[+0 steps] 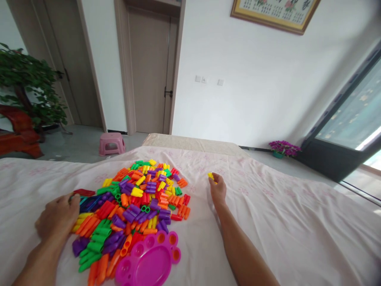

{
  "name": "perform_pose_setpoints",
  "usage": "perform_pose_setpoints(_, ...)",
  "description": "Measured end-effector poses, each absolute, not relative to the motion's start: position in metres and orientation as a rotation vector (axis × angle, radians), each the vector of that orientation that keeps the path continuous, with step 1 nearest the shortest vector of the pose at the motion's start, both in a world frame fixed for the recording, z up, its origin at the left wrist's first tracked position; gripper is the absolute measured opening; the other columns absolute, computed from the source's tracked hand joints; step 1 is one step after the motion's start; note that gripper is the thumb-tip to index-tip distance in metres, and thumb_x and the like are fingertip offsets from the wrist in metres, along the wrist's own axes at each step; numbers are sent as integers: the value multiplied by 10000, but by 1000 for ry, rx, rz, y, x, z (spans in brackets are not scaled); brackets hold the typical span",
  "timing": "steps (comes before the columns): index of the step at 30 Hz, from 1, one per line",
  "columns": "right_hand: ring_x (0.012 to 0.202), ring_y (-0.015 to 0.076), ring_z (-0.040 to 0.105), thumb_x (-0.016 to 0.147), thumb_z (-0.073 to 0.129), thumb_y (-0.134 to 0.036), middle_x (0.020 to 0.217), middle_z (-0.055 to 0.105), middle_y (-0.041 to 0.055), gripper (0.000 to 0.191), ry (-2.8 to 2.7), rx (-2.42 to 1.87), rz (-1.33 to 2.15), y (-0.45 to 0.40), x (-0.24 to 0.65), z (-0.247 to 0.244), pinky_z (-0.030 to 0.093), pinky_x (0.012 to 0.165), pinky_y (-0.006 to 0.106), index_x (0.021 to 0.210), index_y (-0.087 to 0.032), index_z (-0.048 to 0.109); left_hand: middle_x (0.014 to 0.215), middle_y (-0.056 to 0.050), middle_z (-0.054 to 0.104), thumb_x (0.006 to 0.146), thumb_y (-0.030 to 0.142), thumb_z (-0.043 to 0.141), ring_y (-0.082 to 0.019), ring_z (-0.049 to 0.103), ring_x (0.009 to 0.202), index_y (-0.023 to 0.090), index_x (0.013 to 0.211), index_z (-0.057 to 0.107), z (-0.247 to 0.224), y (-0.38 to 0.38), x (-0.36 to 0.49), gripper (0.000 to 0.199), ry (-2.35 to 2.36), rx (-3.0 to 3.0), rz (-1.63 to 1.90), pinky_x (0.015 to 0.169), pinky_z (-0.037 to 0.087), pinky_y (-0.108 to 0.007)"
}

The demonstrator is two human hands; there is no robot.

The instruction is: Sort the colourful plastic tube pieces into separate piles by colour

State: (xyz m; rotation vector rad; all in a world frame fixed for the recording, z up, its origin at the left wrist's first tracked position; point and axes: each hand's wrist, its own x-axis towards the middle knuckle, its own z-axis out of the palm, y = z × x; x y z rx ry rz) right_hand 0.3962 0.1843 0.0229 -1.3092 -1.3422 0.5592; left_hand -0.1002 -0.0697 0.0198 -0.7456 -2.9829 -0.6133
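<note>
Head: hands [59, 214] [218, 190] well apart, right farther forward

A pile of toy pieces [150, 187] sits on the cloth [285, 234]. The person's left hand [58, 216] is at its left edge; the right hand [218, 186] is out to its right. A tray [153, 266] lies at the near end. Behind the cloth I see a stool [111, 138] on the left, flowers [285, 147] on the right.

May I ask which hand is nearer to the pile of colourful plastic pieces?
Left: the left hand is at the left edge of the pile; the right hand, holding a yellow piece, is to its right, apart.
</note>
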Motion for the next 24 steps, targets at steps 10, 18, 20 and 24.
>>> perform_pose_setpoints(10,857,233,642,711,589,-297,994,687,100,352,-1513,-1598,192,203,441,1,497,766,330,1014,-192,732,1371,-178,593,875,522,356,-389,620,1084,206,1296,645,12,-70,-105,601,-2954,-737,-640,888,491,-517)
perform_pose_setpoints(18,1008,246,647,792,486,-207,1174,672,124,462,-1688,-1556,129,201,439,3,482,920,353,1207,-172,686,1340,-200,601,902,582,284,-395,633,1055,181,1303,635,16,-69,-103,667,-2976,-744,-621,877,499,-512)
perform_pose_setpoints(20,1104,256,624,812,430,-158,1257,657,121,519,-1744,-1533,131,199,438,5,458,983,377,1282,-163,652,1347,-198,596,914,576,259,-402,628,1068,184,1308,634,19,-69,-100,670,-2967,-741,-628,882,495,-523)
perform_pose_setpoints(24,1174,283,586,839,398,-105,1344,624,117,555,-1786,-1559,24,191,432,14,425,1011,441,1340,-185,623,1322,-211,603,931,557,232,-400,624,1075,169,1295,639,27,-71,-93,669,-2960,-758,-652,885,490,-527)
